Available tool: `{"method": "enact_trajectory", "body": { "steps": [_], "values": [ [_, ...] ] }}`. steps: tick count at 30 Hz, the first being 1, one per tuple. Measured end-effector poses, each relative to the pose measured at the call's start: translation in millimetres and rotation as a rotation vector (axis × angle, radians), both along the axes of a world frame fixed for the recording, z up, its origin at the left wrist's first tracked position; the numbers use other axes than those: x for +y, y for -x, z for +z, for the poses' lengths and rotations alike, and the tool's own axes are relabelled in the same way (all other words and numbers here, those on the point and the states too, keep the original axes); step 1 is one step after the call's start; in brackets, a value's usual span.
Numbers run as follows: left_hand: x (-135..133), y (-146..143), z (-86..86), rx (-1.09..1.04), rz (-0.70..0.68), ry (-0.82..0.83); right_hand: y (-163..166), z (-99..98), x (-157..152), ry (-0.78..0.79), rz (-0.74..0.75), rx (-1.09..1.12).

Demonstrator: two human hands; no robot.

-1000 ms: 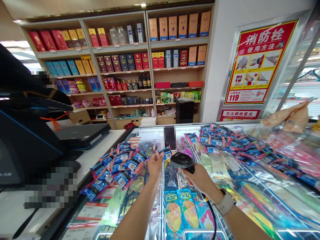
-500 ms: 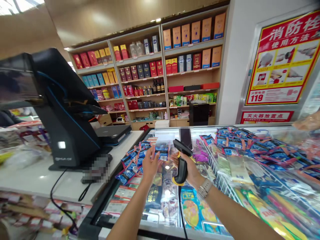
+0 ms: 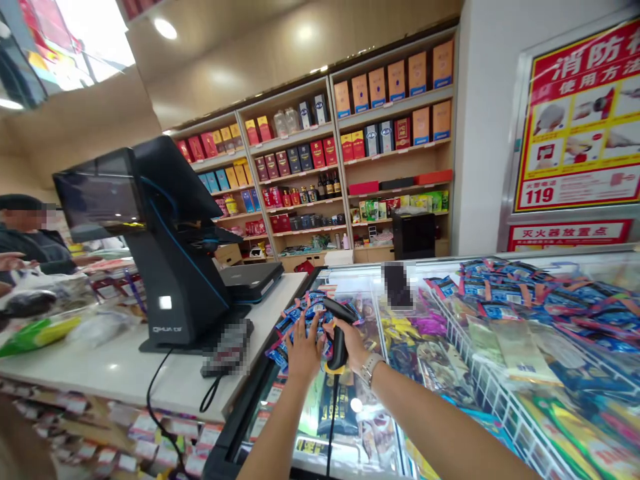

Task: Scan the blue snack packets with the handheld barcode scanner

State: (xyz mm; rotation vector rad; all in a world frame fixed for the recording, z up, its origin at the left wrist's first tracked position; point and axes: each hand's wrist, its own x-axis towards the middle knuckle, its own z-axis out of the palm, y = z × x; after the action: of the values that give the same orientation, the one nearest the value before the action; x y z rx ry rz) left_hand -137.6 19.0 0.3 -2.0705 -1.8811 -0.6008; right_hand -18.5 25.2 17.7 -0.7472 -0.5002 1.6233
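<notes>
My left hand lies with fingers spread on a pile of small blue-and-pink packets on the glass freezer top. Beside it, my right hand is wrapped around the handle of a black-and-yellow barcode scanner. The scanner's head points left, above the packets and close to my left fingertips. Its black cable runs down toward me over the glass. Part of the pile is hidden behind my hands and the scanner.
To the left, a checkout terminal and a blurred-out device stand on the white counter. A wire basket and more blue packets are at right. A phone-like dark object lies farther back. Another person is at far left.
My right hand has brought the scanner left, close to my left hand. My left hand has shifted left onto the packet pile. The camera view has turned left, showing a person.
</notes>
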Motion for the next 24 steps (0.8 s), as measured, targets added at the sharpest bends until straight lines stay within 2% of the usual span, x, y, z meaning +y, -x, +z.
{"method": "enact_trajectory", "body": {
  "steps": [3, 5, 8, 10, 13, 18, 21, 24],
  "values": [
    [2.8, -5.7, 6.3, -0.027, 0.018, 0.023, -9.3, 8.6, -1.0, -0.002, -0.041, -0.004],
    [2.5, -10.9, 9.4, -0.047, 0.001, -0.02, -26.2, 12.2, -4.6, -0.041, -0.044, 0.021],
    [4.8, -29.7, 13.3, -0.083, -0.121, -0.128, -73.8, 14.2, -12.4, -0.111, -0.071, 0.074],
    [9.2, -55.4, 16.6, -0.123, -0.254, -0.154, -120.0, 13.8, -18.7, -0.145, -0.156, 0.08],
    [16.6, -117.4, 19.7, -0.204, -0.455, -0.08, -202.9, 9.7, -28.9, -0.127, -0.387, 0.001],
    [26.0, -256.8, 6.4, -0.404, -0.732, 0.215, -330.4, -6.4, -39.5, -0.107, -0.832, -0.16],
    [32.9, -331.5, -1.1, -0.536, -0.707, 0.352, -376.4, -19.1, -37.8, -0.065, -0.953, -0.216],
    [42.2, -381.3, 1.9, -0.581, -0.518, 0.452, -396.7, -31.7, -29.3, -0.03, -0.908, -0.367]
  ]
}}
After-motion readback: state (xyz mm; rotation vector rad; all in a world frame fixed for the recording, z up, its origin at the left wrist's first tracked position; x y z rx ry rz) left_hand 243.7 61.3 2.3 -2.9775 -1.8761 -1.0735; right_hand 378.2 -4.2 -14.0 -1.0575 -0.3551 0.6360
